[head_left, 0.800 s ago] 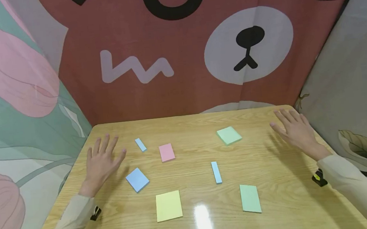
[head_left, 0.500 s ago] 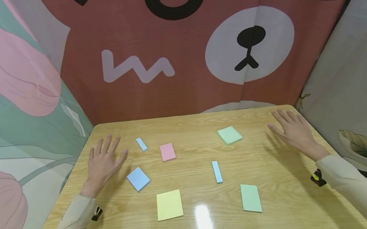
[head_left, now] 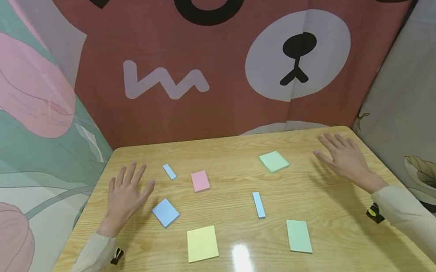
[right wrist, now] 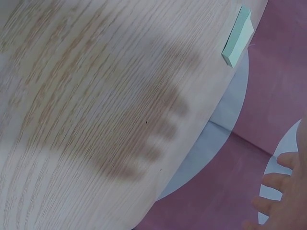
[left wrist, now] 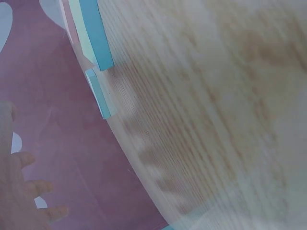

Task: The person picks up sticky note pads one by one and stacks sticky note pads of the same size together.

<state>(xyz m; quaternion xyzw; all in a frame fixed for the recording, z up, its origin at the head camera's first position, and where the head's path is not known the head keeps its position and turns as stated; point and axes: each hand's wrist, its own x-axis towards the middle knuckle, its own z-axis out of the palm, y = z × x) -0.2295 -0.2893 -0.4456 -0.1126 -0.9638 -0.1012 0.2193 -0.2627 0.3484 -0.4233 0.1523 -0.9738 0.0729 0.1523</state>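
Note:
My left hand (head_left: 126, 198) is held above the left part of the table, fingers spread, holding nothing. Nearest to it lies a blue square sticky note pad (head_left: 166, 213), with a narrow blue pad (head_left: 169, 171) farther back. Over the right side hovers my right hand (head_left: 346, 160), also with extended fingers and nothing in it. A light green pad (head_left: 274, 161) lies to its left. In the wrist views, the left fingers (left wrist: 41, 188) and right fingers (right wrist: 276, 181) show at the edges, apart from the tabletop, and their shadows fall on it.
A pink pad (head_left: 200, 181), a yellow pad (head_left: 202, 244), a narrow light blue pad (head_left: 259, 205) and a green rectangular pad (head_left: 299, 236) lie separately on the wooden table (head_left: 227, 152). Printed cloths hang behind and at both sides.
My right hand has drifted a little left, toward the middle. The left hand has shifted slightly right, along with a small shift of the whole view. The pads lie as before.

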